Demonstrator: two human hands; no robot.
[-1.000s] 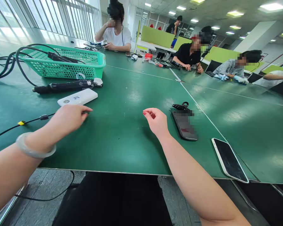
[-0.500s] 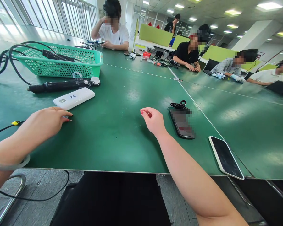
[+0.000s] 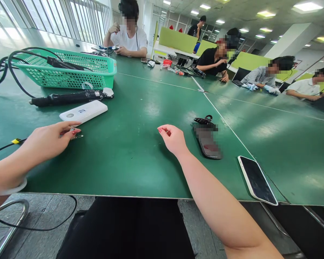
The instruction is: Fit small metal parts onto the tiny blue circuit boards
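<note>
My left hand (image 3: pixel 50 139) is low over the table at the left, its thumb and index finger slightly apart. A small shiny metal piece (image 3: pixel 77 137) lies on the table at the thumb tip; its kind is too small to make out. Just beyond those fingers is a white power bank (image 3: pixel 88 111) with a handwritten mark. My right hand (image 3: pixel 174 137) hovers over the middle of the table with fingers curled and thumb pressed to them. Whatever it may hold is hidden. To its right lie a black hair claw clip (image 3: pixel 205 121) and a dark phone (image 3: pixel 209 144).
A green plastic basket (image 3: pixel 70 77) with cables stands at the back left, a black cylindrical device (image 3: pixel 67 98) before it. Another phone (image 3: pixel 257 178), white-edged, lies by the front edge at right. A black cable (image 3: pixel 2 148) passes beside my left wrist. Several people sit farther back.
My left thumb and index finger have parted, and more of the small metal piece shows at the thumb. My right hand has hardly moved.
</note>
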